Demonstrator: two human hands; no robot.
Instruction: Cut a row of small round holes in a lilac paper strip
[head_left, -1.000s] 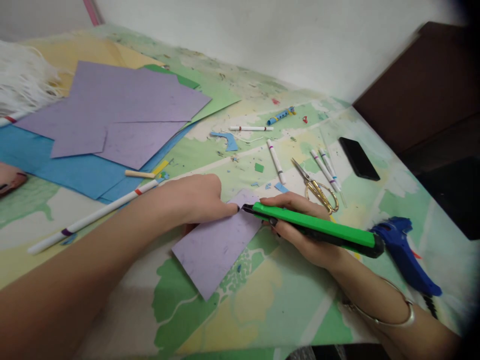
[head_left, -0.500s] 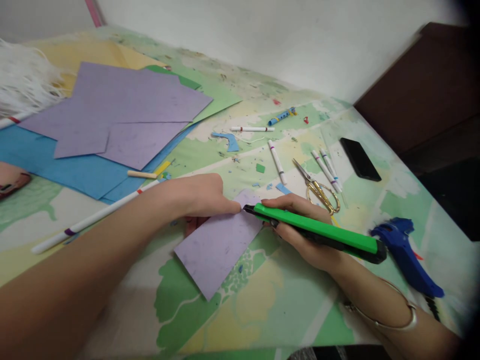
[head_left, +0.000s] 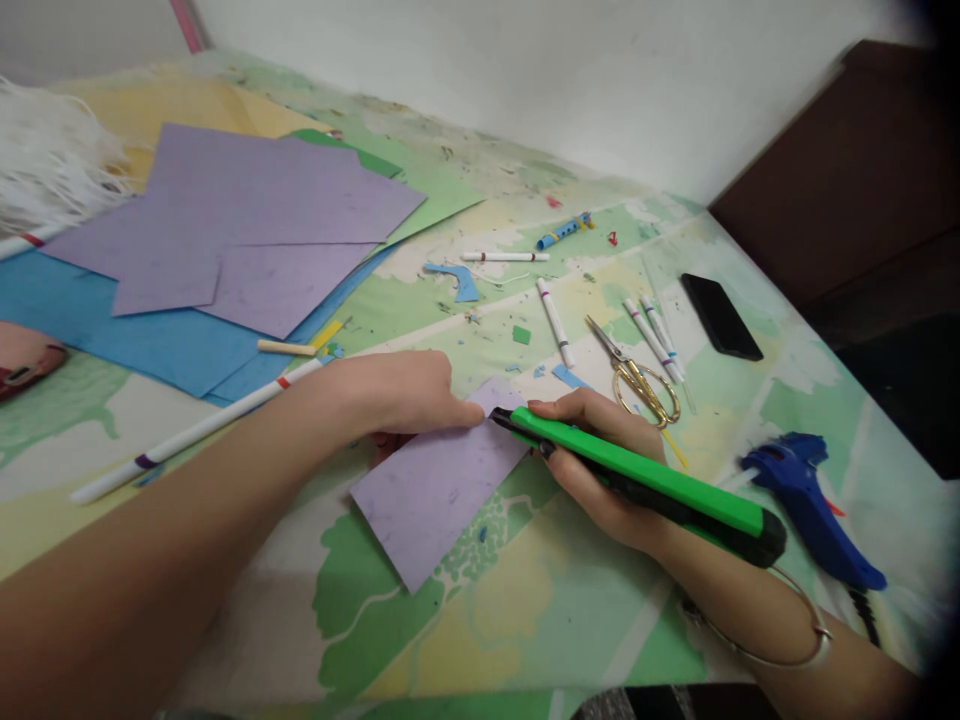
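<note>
A small purple sheet of foam or card [head_left: 439,500] lies at an angle on the patterned tablecloth. My left hand [head_left: 409,395] is closed on its far left edge, thumb on top and the other fingers curled mostly out of sight underneath. In my right hand [head_left: 604,505] is a green and black utility knife [head_left: 660,475], gripped near its front end. The knife's dark tip touches or nearly touches the sheet just right of my left thumb; the blade itself is too small to make out.
Gold-handled scissors [head_left: 645,390], markers [head_left: 555,322], a black phone [head_left: 721,316] and a blue glue gun [head_left: 814,510] lie to the right. Larger purple sheets [head_left: 262,195] overlap blue ones [head_left: 135,340] at back left, near white string [head_left: 52,160]. A long white tube [head_left: 217,428] passes behind my left forearm.
The knife's rear end has swung slightly right and down, with its tip still by my left thumb. The sheet and my left hand have barely shifted.
</note>
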